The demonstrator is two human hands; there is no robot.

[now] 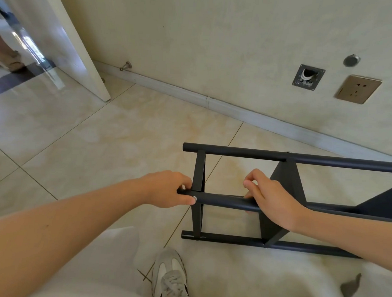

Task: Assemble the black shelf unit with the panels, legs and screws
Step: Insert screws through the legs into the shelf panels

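Note:
The black shelf unit (pixel 284 180) lies on its side on the tiled floor, its round legs running left to right. A thin end panel (pixel 199 171) and a wider middle panel (pixel 286 175) join the legs. My left hand (pixel 168 189) grips the left end of the nearest upper leg (pixel 224 201), thumb beside a small silver screw head (pixel 195 197). My right hand (pixel 269 195) wraps the same leg further right, in front of the middle panel. The far leg (pixel 235 151) and the bottom leg (pixel 231 238) are free.
The wall with its baseboard (pixel 206 101) runs close behind the unit, carrying a socket (pixel 358 88) and an open wall box (pixel 308 77). A white door (pixel 66 39) stands open at left. My shoes (pixel 170 278) are just below the unit.

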